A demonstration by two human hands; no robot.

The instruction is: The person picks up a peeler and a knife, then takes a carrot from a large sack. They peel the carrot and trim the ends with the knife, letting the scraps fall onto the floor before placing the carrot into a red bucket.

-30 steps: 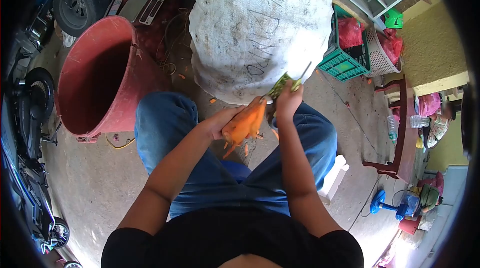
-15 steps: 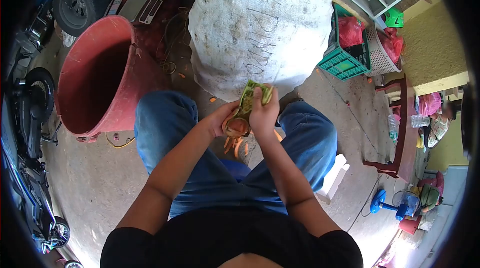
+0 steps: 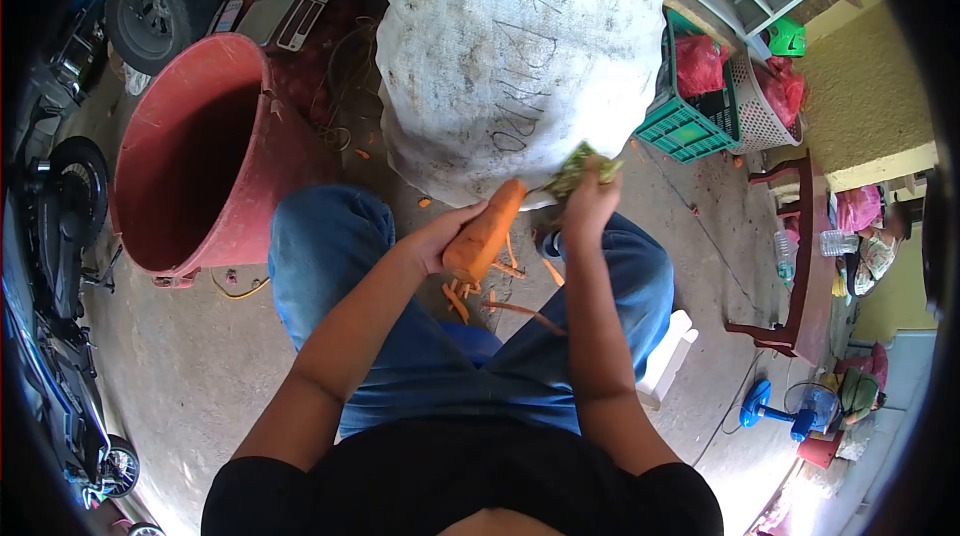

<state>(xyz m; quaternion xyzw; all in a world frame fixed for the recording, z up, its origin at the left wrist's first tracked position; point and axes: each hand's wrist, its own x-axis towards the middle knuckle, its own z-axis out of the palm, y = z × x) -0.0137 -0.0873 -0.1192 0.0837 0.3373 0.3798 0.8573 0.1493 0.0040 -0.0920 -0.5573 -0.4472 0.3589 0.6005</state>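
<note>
A large orange carrot [image 3: 485,234] is held in my left hand [image 3: 440,239], its narrow end pointing up and away from me. My right hand [image 3: 592,204] is closed around a green, rough-looking object [image 3: 580,170], apart from the carrot on its right; what it is I cannot make out. Orange strips [image 3: 456,302] hang or lie beneath the carrot between my knees. One longer strip [image 3: 525,314] stretches towards my right forearm. Partly hidden by my legs, something blue [image 3: 470,341] shows below.
A big white sack [image 3: 520,56] stands in front of my knees. A red bin [image 3: 200,151] is at the left, near a motorcycle [image 3: 60,266]. Green crate [image 3: 690,126], wooden bench [image 3: 805,256] and blue fan [image 3: 775,414] stand right. People sit at the far right.
My right hand has moved right with the green object, away from the carrot, which now shows in full. More orange strips are visible under it.
</note>
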